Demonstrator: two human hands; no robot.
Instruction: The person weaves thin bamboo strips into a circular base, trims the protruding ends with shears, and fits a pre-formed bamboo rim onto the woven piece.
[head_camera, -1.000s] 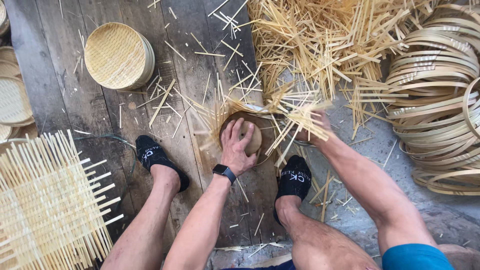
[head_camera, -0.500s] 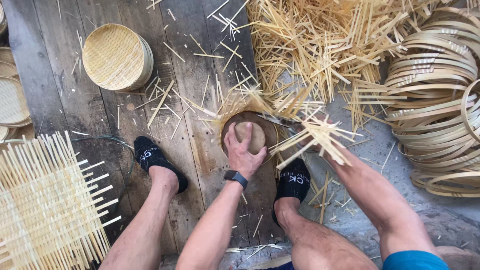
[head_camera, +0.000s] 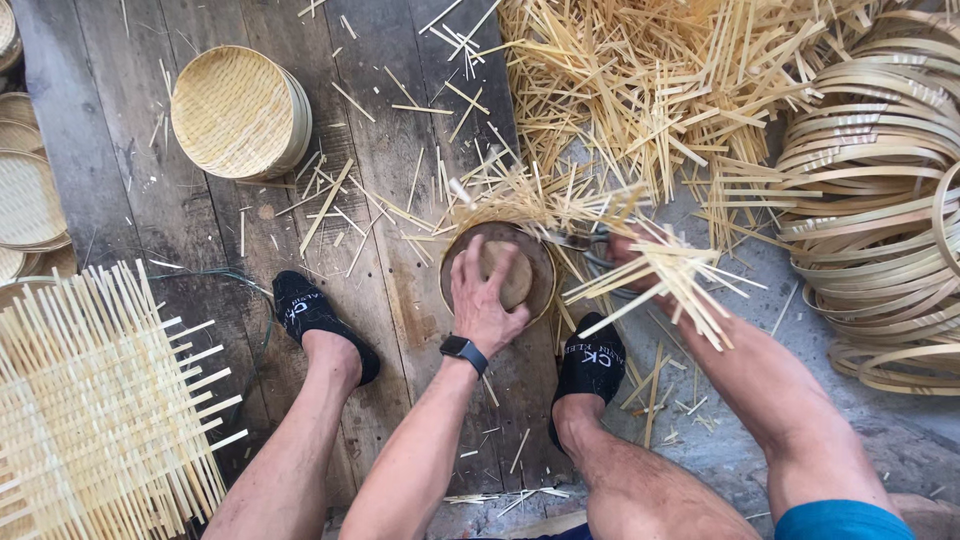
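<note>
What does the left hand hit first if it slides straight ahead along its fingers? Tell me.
Likely the fringe of loose strip ends sticking out past the round form under the left hand, then the big pile of bamboo strips. Depth is hard to judge.

Plank floor (head_camera: 90, 140) strewn with bamboo strips (head_camera: 640, 80).

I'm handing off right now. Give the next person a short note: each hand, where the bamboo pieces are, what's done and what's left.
Left hand: pressed flat on a round block inside the small hoop on the plank floor.
Right hand: gripping a fan of cut bamboo strips, apart from the hoop; shears lie beside it.
Nearby: loose strip pile ahead, stacked hoops at right, woven mat at left.
Done: finished trays stacked upper left.
Left: strip ends still stick out past the hoop's far rim.
</note>
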